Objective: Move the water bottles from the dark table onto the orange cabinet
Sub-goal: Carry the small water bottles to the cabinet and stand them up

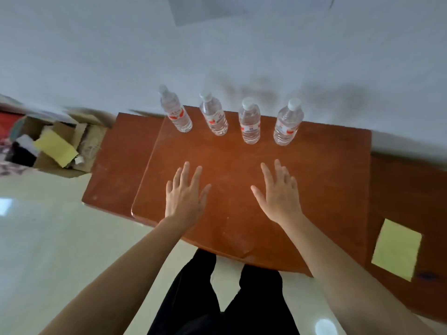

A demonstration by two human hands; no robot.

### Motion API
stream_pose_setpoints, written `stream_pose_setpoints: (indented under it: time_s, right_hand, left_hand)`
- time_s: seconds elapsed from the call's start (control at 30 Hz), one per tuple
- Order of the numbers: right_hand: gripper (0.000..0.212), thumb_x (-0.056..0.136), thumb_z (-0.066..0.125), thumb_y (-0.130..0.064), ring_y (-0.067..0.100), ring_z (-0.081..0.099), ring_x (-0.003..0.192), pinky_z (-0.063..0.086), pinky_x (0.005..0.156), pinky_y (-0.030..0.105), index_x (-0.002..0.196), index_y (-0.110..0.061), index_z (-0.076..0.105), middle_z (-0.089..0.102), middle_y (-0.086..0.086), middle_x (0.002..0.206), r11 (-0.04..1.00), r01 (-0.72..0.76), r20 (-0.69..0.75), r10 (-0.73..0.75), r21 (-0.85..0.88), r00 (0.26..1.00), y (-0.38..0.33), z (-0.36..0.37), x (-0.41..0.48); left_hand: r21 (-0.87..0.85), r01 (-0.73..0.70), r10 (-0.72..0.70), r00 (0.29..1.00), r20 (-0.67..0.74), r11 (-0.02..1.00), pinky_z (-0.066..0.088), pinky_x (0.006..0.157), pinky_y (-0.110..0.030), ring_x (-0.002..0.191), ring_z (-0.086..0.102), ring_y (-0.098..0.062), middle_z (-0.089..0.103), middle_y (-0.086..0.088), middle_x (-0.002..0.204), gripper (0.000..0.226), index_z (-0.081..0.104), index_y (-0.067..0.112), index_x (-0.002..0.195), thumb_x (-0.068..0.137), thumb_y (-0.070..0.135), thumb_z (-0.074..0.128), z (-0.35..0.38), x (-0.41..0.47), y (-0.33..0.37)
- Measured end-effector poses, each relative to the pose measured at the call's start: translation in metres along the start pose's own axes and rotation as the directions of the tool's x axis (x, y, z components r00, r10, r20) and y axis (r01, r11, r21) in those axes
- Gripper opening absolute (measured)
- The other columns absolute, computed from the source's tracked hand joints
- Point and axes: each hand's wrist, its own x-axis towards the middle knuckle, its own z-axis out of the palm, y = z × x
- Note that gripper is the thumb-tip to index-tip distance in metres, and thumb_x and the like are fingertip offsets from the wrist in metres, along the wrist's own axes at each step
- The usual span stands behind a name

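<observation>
Several clear water bottles with white caps and red-and-white labels stand upright in a row along the back of the orange cabinet (326,189), near the white wall. The leftmost bottle (176,112) is followed rightward by a second bottle (214,114), a third bottle (249,122) and the rightmost bottle (287,123). My left hand (185,197) and my right hand (278,194) lie flat over the cabinet top in front of the row, fingers straight and spread, holding nothing. Neither hand touches a bottle. The dark table is out of view.
A lower orange surface (116,160) adjoins the cabinet on the left. A darker wooden surface (411,189) on the right carries a yellow pad (396,250). An open cardboard box (53,146) of clutter sits on the pale floor at left. My dark trouser legs (217,298) stand below.
</observation>
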Motion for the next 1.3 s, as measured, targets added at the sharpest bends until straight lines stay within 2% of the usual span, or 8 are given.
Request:
stream_pose_setpoints:
  time_s: [0.13, 0.33, 0.53, 0.77, 0.9, 1.0, 1.13, 1.3]
  right_hand:
    - [0.074, 0.102, 0.027, -0.063, 0.04, 0.008, 0.155, 0.016, 0.123, 0.058, 0.162, -0.026, 0.005, -0.001, 0.017, 0.169, 0.953, 0.291, 0.074, -0.285, -0.087, 0.956, -0.069, -0.002, 0.001]
    - [0.073, 0.102, 0.023, -0.064, 0.039, 0.006, 0.156, 0.014, 0.123, 0.058, 0.162, -0.028, 0.003, -0.002, 0.017, 0.17, 0.833, 0.519, 0.084, -0.513, -0.191, 0.854, -0.189, -0.017, -0.029]
    - [0.072, 0.103, 0.033, -0.058, 0.039, 0.012, 0.155, 0.013, 0.123, 0.057, 0.162, -0.027, 0.008, 0.003, 0.018, 0.169, 0.672, 0.699, 0.069, -0.707, -0.244, 0.704, -0.341, -0.016, -0.107]
    - [0.062, 0.104, 0.037, -0.051, 0.036, 0.02, 0.152, 0.014, 0.122, 0.057, 0.158, -0.023, 0.029, 0.02, 0.017, 0.166, 0.503, 0.821, 0.062, -0.842, -0.27, 0.536, -0.514, 0.061, -0.267]
    - [0.06, 0.1, 0.04, -0.054, 0.036, 0.032, 0.147, 0.021, 0.118, 0.059, 0.151, -0.022, 0.044, 0.034, 0.018, 0.16, 0.312, 0.903, 0.134, -0.922, -0.294, 0.362, -0.607, 0.122, -0.366]
    - [0.062, 0.097, 0.038, -0.055, 0.038, 0.039, 0.143, 0.027, 0.116, 0.059, 0.148, -0.021, 0.05, 0.041, 0.019, 0.157, 0.168, 0.943, 0.179, -0.958, -0.288, 0.225, -0.681, 0.159, -0.432]
    - [0.059, 0.094, 0.042, -0.054, 0.04, 0.05, 0.134, 0.034, 0.111, 0.06, 0.138, -0.019, 0.06, 0.051, 0.02, 0.148, 0.014, 0.968, 0.163, -0.985, -0.251, 0.056, -0.763, 0.21, -0.493]
    - [0.055, 0.094, 0.044, -0.052, 0.041, 0.059, 0.123, 0.041, 0.106, 0.063, 0.13, -0.017, 0.065, 0.059, 0.02, 0.139, -0.137, 0.979, 0.236, -0.967, -0.148, -0.1, -0.88, 0.291, -0.556]
  left_hand:
    - [0.003, 0.217, -0.217, 0.976, -0.02, 0.976, 0.023, 0.118, -0.059, 0.151, 0.017, -0.033, 0.014, -0.01, 0.166, 0.065, 0.025, 0.027, 0.155, 0.099, 0.06, 0.021, -0.021, -0.061, -0.049]
    - [-0.088, 0.433, -0.439, 0.894, -0.083, 0.897, 0.024, 0.117, -0.059, 0.15, 0.019, -0.035, 0.014, -0.013, 0.165, 0.066, 0.023, 0.024, 0.156, 0.101, 0.059, 0.024, -0.053, -0.153, -0.125]
    - [-0.206, 0.575, -0.609, 0.772, -0.181, 0.791, 0.025, 0.118, -0.049, 0.149, 0.022, -0.031, 0.022, -0.01, 0.163, 0.062, 0.027, 0.023, 0.155, 0.102, 0.054, 0.032, -0.083, -0.276, -0.228]
    - [-0.256, 0.681, -0.728, 0.637, -0.256, 0.686, 0.027, 0.117, -0.042, 0.148, 0.026, -0.026, 0.026, -0.006, 0.163, 0.062, 0.027, 0.025, 0.155, 0.102, 0.056, 0.029, -0.065, -0.492, -0.364]
    - [-0.36, 0.788, -0.865, 0.43, -0.26, 0.5, 0.034, 0.111, -0.044, 0.144, 0.035, -0.029, 0.036, -0.008, 0.158, 0.06, 0.036, 0.023, 0.152, 0.102, 0.055, 0.034, -0.047, -0.624, -0.429]
    - [-0.403, 0.823, -0.905, 0.289, -0.312, 0.402, 0.043, 0.1, -0.049, 0.131, 0.05, -0.035, 0.05, -0.013, 0.147, 0.06, 0.051, 0.018, 0.143, 0.099, 0.056, 0.033, -0.032, -0.708, -0.477]
    - [-0.437, 0.855, -0.949, 0.178, -0.259, 0.28, 0.048, 0.091, -0.051, 0.12, 0.058, -0.038, 0.059, -0.018, 0.136, 0.065, 0.059, 0.014, 0.134, 0.094, 0.057, 0.03, -0.013, -0.778, -0.529]
    - [-0.481, 0.873, -0.967, -0.043, -0.251, 0.086, 0.048, 0.091, -0.05, 0.118, 0.059, -0.036, 0.061, -0.015, 0.133, 0.067, 0.06, 0.015, 0.133, 0.092, 0.058, 0.028, 0.008, -0.855, -0.602]
